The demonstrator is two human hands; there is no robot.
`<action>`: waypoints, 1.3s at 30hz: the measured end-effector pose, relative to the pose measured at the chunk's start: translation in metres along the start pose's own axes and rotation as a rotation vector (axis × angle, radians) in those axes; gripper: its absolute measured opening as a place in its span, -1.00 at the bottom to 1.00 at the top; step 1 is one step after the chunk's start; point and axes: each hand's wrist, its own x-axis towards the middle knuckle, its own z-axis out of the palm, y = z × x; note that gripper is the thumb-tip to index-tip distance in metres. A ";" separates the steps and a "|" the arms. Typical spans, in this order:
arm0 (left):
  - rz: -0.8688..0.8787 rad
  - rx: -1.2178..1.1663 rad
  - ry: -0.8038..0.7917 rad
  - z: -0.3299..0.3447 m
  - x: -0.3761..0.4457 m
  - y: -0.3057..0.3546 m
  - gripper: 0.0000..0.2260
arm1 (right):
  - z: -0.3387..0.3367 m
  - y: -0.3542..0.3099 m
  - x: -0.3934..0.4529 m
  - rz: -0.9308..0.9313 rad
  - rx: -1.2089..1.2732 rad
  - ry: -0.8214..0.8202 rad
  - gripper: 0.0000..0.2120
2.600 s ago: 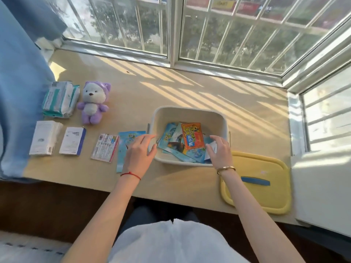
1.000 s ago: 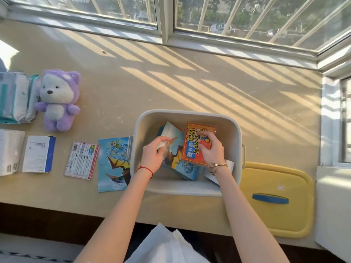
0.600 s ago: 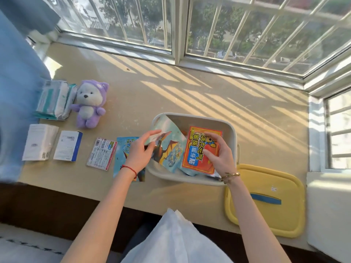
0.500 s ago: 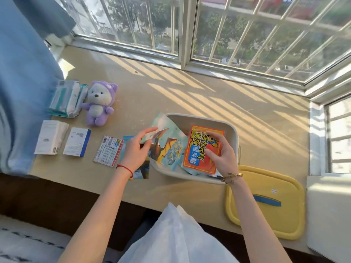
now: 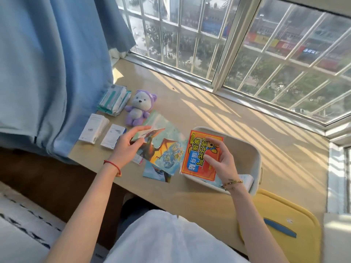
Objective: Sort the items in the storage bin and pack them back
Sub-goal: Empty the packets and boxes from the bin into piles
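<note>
Sorting half done: left hand [image 5: 125, 149] pinches dinosaur packet [image 5: 161, 147], right hand [image 5: 220, 160] grips orange packet [image 5: 199, 154] over bin [image 5: 254, 158], few items left inside, packing pending.

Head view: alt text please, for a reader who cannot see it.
Seated at a sunlit window ledge, a person holds a dinosaur picture sheet in the left hand and an orange packet in the right hand, above a white bin. A purple plush bear, tissue packs and two boxes lie left; a yellow lid right.
</note>
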 end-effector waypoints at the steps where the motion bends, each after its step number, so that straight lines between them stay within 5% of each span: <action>1: -0.002 -0.009 0.001 -0.011 0.002 -0.003 -0.63 | 0.012 -0.002 0.003 0.003 -0.004 0.000 -0.56; 8: -0.041 -0.065 -0.083 -0.097 0.036 -0.043 -0.65 | 0.108 0.001 0.029 0.046 -0.011 0.082 -0.56; 19: -0.097 0.035 -0.455 -0.181 0.101 -0.095 -0.66 | 0.206 0.017 0.018 0.200 0.071 0.363 -0.54; 39: -0.076 0.238 -0.923 0.011 0.187 -0.209 -0.67 | 0.172 0.099 0.009 0.279 0.158 0.496 -0.57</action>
